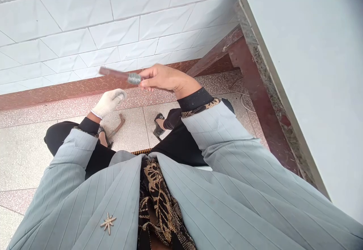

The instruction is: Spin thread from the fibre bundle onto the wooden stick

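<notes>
My right hand (163, 78) is bare and closed around one end of a brown wooden stick. Silver wire (134, 78) is wound in a tight band around the stick beside my fingertips. The stick's free end (113, 72) points left and looks slightly blurred. Below and left of it is my left hand (107, 103) in a white knit glove. Its fingers are curled together, and anything pinched between them is too small to make out. A bent brown wooden piece (118, 125) lies on the floor below my left hand, between my shoes.
A white tiled wall (113, 30) with a red-brown base strip (56, 90) runs ahead. On the right stands a white-topped table (312, 53) with a red-brown frame (261, 102). A pale cord (244, 102) lies on the speckled tile floor (22, 155) beside it.
</notes>
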The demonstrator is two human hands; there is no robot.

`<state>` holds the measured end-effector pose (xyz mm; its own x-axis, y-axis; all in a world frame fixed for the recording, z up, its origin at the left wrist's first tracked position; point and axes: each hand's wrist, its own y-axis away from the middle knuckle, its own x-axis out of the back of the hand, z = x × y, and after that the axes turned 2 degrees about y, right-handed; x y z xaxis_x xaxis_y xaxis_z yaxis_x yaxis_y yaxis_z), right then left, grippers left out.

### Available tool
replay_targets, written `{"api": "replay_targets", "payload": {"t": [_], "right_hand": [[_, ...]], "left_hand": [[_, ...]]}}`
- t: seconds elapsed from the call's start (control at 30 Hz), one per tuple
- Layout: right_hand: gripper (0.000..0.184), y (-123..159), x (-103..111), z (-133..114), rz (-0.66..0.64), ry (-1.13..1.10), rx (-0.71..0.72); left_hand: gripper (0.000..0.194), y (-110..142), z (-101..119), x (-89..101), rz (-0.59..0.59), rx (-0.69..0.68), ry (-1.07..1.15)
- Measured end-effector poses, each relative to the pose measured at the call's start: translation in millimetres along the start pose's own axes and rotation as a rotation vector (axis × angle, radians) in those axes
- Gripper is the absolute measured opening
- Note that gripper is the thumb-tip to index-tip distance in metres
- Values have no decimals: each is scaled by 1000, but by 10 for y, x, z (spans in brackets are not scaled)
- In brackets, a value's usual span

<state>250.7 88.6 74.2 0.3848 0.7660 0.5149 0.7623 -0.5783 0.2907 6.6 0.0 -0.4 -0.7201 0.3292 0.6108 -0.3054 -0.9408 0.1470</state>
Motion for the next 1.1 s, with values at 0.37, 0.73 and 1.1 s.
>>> {"api": "replay_targets", "payload": {"t": [0.37, 0.73, 1.1], "right_hand": [[16, -176, -204, 90, 71, 714, -337], [27, 12, 33, 67, -209, -440, 191], [43, -258, -353, 87, 132, -930, 296]], "left_hand": [[25, 90, 220, 83, -198, -89, 90], [39, 18, 58, -39, -164, -34, 909], [37, -21, 57, -232, -95, 38, 1266]]}}
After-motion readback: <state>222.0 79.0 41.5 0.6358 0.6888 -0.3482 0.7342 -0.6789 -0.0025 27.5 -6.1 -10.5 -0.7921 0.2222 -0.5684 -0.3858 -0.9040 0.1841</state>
